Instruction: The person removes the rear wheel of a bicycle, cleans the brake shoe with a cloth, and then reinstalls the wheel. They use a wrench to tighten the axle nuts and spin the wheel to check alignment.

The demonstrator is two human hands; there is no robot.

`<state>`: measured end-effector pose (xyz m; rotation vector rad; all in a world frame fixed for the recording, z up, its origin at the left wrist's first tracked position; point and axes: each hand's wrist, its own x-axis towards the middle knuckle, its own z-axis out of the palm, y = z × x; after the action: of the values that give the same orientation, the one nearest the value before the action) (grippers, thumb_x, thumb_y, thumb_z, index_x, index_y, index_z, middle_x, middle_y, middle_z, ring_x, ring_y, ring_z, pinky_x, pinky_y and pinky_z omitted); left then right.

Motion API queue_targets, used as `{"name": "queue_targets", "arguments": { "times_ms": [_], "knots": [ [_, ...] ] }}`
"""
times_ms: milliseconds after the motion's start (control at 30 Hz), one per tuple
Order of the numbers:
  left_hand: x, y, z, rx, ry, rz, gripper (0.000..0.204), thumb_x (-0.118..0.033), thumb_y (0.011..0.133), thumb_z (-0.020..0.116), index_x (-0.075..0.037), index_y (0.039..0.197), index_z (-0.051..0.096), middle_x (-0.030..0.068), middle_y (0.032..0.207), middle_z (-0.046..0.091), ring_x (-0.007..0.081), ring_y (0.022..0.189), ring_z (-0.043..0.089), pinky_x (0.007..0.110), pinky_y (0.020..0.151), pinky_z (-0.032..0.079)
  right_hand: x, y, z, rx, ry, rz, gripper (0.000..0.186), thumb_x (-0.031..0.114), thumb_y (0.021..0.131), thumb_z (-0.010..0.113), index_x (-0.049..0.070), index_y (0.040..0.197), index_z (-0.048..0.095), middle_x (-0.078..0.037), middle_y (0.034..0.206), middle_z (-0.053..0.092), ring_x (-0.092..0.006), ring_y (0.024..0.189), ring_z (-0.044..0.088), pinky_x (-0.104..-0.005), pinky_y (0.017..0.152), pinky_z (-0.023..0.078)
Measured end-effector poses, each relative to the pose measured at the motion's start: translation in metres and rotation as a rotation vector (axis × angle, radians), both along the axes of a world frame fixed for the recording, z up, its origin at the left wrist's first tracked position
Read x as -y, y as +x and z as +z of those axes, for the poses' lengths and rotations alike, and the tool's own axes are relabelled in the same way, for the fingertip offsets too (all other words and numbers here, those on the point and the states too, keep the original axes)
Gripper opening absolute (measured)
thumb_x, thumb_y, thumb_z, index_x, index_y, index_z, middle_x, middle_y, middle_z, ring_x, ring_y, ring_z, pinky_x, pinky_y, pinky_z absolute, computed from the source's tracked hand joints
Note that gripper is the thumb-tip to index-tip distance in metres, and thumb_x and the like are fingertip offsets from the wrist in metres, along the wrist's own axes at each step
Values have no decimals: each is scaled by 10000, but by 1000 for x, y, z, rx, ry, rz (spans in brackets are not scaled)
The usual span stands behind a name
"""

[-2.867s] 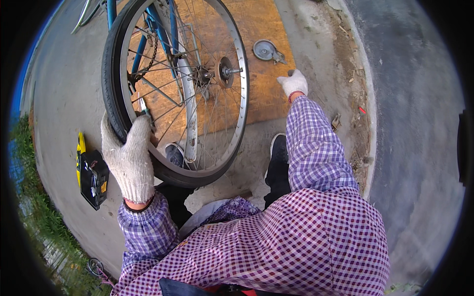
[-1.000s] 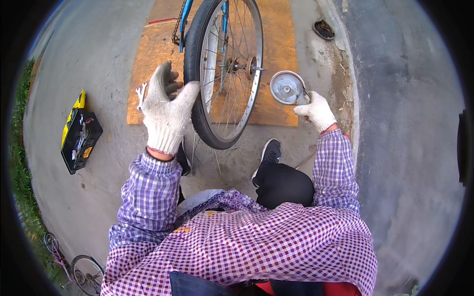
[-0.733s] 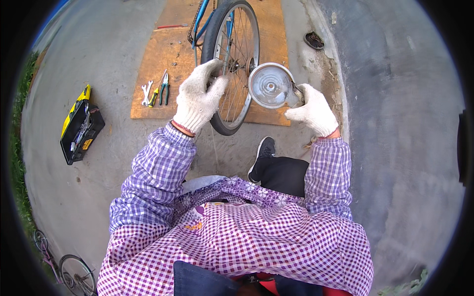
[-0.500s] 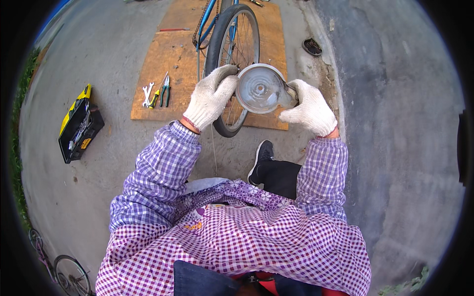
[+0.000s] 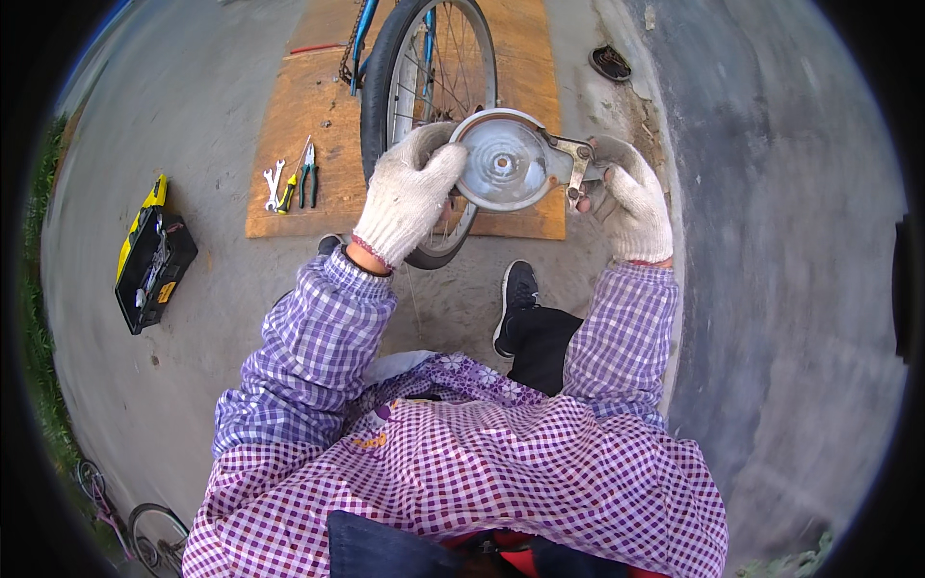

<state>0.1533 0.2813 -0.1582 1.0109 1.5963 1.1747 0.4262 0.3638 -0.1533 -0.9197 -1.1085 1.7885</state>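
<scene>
The metal disc (image 5: 503, 159) is held between both hands, lengthwise left to right. The left hand's (image 5: 407, 188) fingers pinch its left rim; the right hand's (image 5: 636, 197) seem to grasp its bracket arm (image 5: 576, 159). The wheel (image 5: 381, 87) stands beyond the left fingers, nearer that hand, with room bodyward past the wooden board's (image 5: 530, 222) edge.

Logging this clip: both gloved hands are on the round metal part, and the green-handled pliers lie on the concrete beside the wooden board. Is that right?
Not quite: the green-handled pliers lie on the wooden board, not beside it, as the head view shows. The left hand and right hand are indeed both on the round metal part.
</scene>
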Motion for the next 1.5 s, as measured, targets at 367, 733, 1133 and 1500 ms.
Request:
{"name": "queue_targets", "arguments": {
  "times_ms": [367,733,1133,1500],
  "knots": [
    [-11,10,40,248,-33,90,503,-252,1006,619,32,1420,592,56,874,704,35,492,561,190,438,446,-17,-19,23,-282,151,-5,514,98,954,693,-10,1434,540,-170,1234,666,-257,976,695,-376,789,607],
    [-1,20,69,303,-25,26,527,-235,1048,573,61,1482,518,59,962,716,6,524,557,167,447,450,1,-35,77,-165,231,-30,1009,-29,691,891,39,1564,389,-138,1396,555,-242,1178,638,-353,912,603],
    [-18,34,66,289,-47,-17,561,-239,999,612,35,1482,530,38,846,697,36,513,578,195,450,469,-18,-27,72,-28,295,-86,1142,-90,598,854,51,1606,334,-144,1423,561,-266,1254,614,-387,970,575],
    [-13,46,73,516,-118,-92,621,-271,990,671,53,1488,492,58,845,681,71,506,581,198,446,480,-28,-40,69,-405,283,-121,1147,90,608,980,104,1580,371,-137,1463,558,-299,1322,604,-415,1024,603]
  ]
}}
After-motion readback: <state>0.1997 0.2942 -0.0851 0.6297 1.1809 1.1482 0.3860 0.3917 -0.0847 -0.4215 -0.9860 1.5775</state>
